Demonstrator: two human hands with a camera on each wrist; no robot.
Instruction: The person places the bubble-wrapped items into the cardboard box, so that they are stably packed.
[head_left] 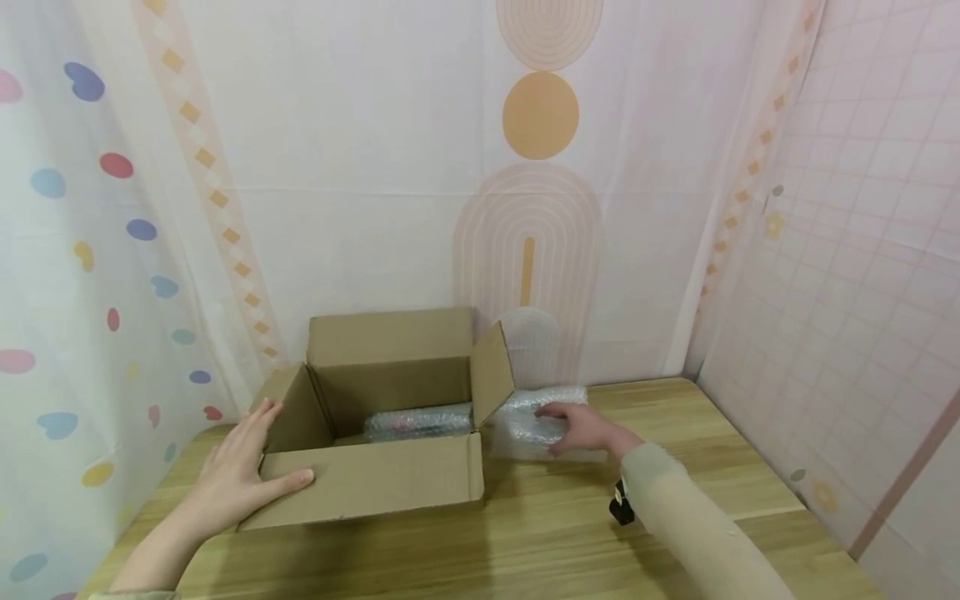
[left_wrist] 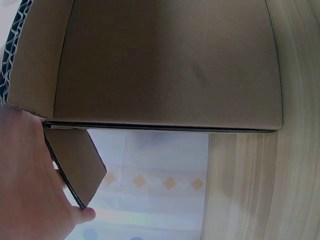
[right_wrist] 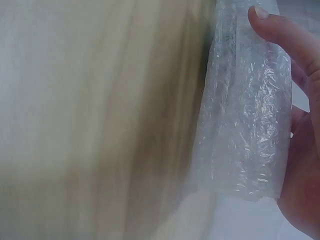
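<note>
Brown corrugated cardboard makes up the open shipping box [head_left: 375, 467] that sits on the left half of the wooden tabletop [head_left: 540, 542], toward its back edge, with all four flaps standing up or folded outward. Inside it, against the back wall, lies a bubble-wrapped item [head_left: 418, 422] with something reddish showing through the wrap.

The left hand [head_left: 240, 471] lies flat with straight fingers on the box's front left corner: the thumb runs along the front flap and the fingers reach up the left side flap. It presses rather than grips. The left wrist view shows the same cardboard flap [left_wrist: 165, 65] from close up, the hand [left_wrist: 30, 190] at its lower left edge, and the tabletop [left_wrist: 260, 185] to the right.

The right hand [head_left: 581, 429] reaches to a bubble wrap sheet [head_left: 536, 421] lying on the tabletop just beside the box's right flap, near the back edge. In the right wrist view the thumb [right_wrist: 280, 30] is curled over the bubble wrap sheet [right_wrist: 245, 115] and the palm is behind it, so this hand is grasping the wrap. A cream sleeve [head_left: 697, 525] covers the right forearm, with a small black device [head_left: 621, 504] at the wrist.
</note>
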